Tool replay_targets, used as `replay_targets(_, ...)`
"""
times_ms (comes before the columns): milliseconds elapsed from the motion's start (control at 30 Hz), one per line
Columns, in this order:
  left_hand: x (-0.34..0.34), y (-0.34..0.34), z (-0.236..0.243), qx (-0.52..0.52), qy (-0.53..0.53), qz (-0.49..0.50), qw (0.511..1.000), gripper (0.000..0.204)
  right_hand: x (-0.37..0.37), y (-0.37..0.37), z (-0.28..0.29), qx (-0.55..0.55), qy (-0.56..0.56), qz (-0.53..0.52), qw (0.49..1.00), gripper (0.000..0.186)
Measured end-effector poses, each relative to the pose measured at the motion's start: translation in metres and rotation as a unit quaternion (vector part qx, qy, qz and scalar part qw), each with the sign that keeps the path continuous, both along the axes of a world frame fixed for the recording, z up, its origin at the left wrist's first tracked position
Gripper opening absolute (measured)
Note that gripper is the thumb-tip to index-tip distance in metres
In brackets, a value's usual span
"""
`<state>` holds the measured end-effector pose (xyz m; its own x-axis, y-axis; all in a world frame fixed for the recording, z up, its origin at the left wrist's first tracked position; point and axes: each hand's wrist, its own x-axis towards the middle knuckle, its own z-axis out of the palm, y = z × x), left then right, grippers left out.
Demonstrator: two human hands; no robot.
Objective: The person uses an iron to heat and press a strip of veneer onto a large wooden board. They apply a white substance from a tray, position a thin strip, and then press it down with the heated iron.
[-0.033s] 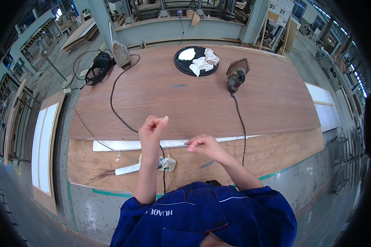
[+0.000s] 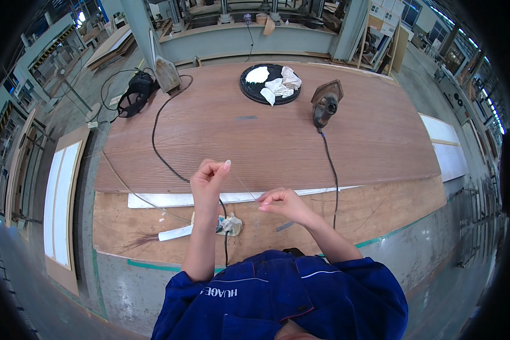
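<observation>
My left hand [image 2: 208, 182] is raised over the near edge of the grooved brown panel [image 2: 277, 147], its thumb and index finger pinching a thin strand [image 2: 245, 186]. The strand slants down to my right hand [image 2: 282, 203], lower and to the right, whose fingertips also pinch it. Beneath the panel's near edge lie a white strip [image 2: 153, 199] and a plywood sheet [image 2: 391, 212]. On the plywood are a white tube with thin bristle-like strands [image 2: 174, 233] and a crumpled pale bundle [image 2: 232, 225], partly hidden by my left forearm.
The panel holds a black round tray [image 2: 249, 90] with white cloths, a handheld power tool [image 2: 324, 107] with a cord [image 2: 331, 164], and another long cord [image 2: 156, 144]. A black bag-like item [image 2: 136, 96] sits far left. White boards [image 2: 59, 198] flank the left side; a machine frame [image 2: 249, 45] stands behind.
My right hand has shifted very slightly. Everything else looks the same.
</observation>
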<state>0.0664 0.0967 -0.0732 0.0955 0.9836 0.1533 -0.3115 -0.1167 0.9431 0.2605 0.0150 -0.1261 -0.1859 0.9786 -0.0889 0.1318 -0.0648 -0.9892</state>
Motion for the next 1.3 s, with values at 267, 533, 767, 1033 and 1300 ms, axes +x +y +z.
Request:
replay_targets(267,0.003,-0.002,0.004,0.008,0.006,-0.009,1.0,0.018,0.037,0.004,0.001,-0.012,-0.516,-0.029,0.856,0.02)
replay_targets(533,0.009,-0.008,-0.004,0.013,0.041,-0.029,0.999,0.015,-0.012,0.04,0.069,0.216,-0.165,-0.096,0.958,0.019)
replay_targets(767,0.009,-0.011,-0.004,0.048,0.058,-0.018,0.997,0.009,-0.029,0.044,0.063,0.165,-0.123,-0.063,0.977,0.017)
replay_targets(1033,0.007,-0.006,-0.007,0.044,0.07,0.001,0.997,0.014,-0.022,0.039,0.055,0.14,-0.142,-0.033,0.979,0.017)
replay_targets(1300,0.006,0.0,-0.01,0.038,0.068,0.006,0.997,0.016,-0.007,0.02,0.026,0.131,-0.202,-0.019,0.97,0.017)
